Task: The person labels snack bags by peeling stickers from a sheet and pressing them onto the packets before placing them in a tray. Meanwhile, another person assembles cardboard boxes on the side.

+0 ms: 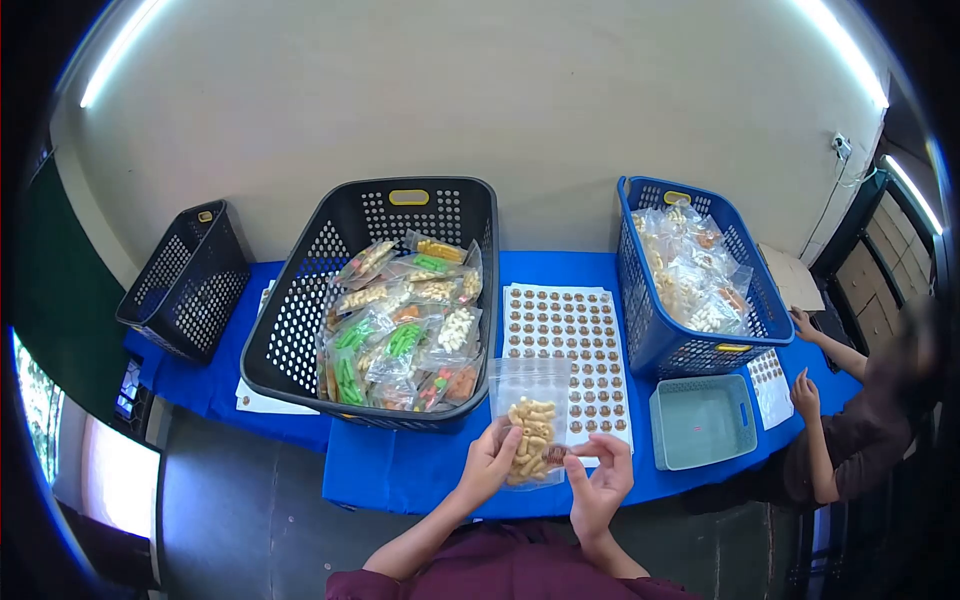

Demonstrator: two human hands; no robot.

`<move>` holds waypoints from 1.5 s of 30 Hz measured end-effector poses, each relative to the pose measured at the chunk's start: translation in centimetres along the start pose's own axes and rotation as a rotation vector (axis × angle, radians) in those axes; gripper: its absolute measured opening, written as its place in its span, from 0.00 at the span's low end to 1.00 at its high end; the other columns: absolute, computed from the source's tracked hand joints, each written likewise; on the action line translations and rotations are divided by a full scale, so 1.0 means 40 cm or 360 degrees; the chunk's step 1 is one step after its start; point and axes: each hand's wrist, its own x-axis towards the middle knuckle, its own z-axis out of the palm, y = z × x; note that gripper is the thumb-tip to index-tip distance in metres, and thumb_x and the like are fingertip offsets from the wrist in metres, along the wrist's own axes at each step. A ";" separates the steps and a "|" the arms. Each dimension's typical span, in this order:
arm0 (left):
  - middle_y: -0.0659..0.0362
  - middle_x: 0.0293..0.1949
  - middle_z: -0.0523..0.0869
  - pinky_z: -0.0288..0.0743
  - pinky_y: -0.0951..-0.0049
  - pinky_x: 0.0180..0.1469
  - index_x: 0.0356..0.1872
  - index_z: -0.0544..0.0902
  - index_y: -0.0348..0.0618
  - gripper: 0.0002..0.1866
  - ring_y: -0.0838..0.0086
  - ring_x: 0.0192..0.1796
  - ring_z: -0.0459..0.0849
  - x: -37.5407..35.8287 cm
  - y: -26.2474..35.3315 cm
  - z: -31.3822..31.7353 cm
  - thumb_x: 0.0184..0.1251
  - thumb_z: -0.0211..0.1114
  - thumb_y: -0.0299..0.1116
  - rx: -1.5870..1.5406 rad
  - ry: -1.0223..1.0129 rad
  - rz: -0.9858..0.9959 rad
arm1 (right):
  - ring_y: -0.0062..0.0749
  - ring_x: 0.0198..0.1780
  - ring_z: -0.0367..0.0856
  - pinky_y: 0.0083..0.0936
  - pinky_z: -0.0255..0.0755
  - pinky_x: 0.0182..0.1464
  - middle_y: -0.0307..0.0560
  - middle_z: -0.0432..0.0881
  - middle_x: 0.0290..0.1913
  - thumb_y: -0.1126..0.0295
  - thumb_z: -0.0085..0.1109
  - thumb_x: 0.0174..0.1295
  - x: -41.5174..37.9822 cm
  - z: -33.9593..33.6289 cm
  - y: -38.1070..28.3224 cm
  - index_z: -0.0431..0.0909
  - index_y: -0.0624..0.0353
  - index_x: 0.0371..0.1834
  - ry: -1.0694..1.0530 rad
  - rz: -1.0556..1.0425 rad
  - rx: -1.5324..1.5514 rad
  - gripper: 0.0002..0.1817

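My left hand [490, 462] grips a clear plastic bag [531, 400] of pale yellow snack pieces by its lower left side. At the bag's lower right edge, my right hand [600, 478] pinches a small round brown sticker [556, 455] against it. Both hands hover over the near edge of the blue table [400, 465]. Just beyond the bag lies a white sheet [566, 350] covered with several rows of the same brown stickers.
A large black basket [395, 215] of filled snack bags stands left of the sheet; a blue basket [660, 340] of clear bags stands right. A small teal tray [702, 422] and an empty black basket [185, 285] also sit there. Another person [850, 420] sits at the right.
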 end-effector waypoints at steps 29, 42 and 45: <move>0.59 0.35 0.81 0.70 0.81 0.40 0.45 0.73 0.31 0.15 0.83 0.38 0.76 -0.039 0.041 0.072 0.69 0.49 0.35 0.0140 -0.0137 0.0059 | 0.17 0.34 0.70 0.11 0.66 0.38 0.39 0.70 0.32 0.85 0.59 0.49 -0.019 -0.056 0.004 0.68 0.63 0.34 0.0221 0.0192 0.0126 0.12; 0.52 0.43 0.80 0.71 0.77 0.47 0.50 0.69 0.28 0.18 0.77 0.46 0.77 -0.046 0.038 0.074 0.65 0.55 0.32 0.0058 -0.0241 0.0114 | 0.17 0.35 0.74 0.09 0.65 0.35 0.40 0.73 0.32 0.84 0.59 0.49 -0.026 -0.035 0.020 0.68 0.64 0.36 0.0177 0.0314 0.0052 0.13; 0.51 0.43 0.80 0.72 0.77 0.47 0.50 0.69 0.28 0.20 0.76 0.46 0.77 -0.046 0.044 0.071 0.62 0.58 0.31 0.0004 -0.0254 0.0117 | 0.18 0.35 0.74 0.12 0.64 0.37 0.39 0.74 0.30 0.81 0.61 0.49 -0.026 -0.026 0.018 0.70 0.63 0.35 0.0201 0.0338 0.0043 0.12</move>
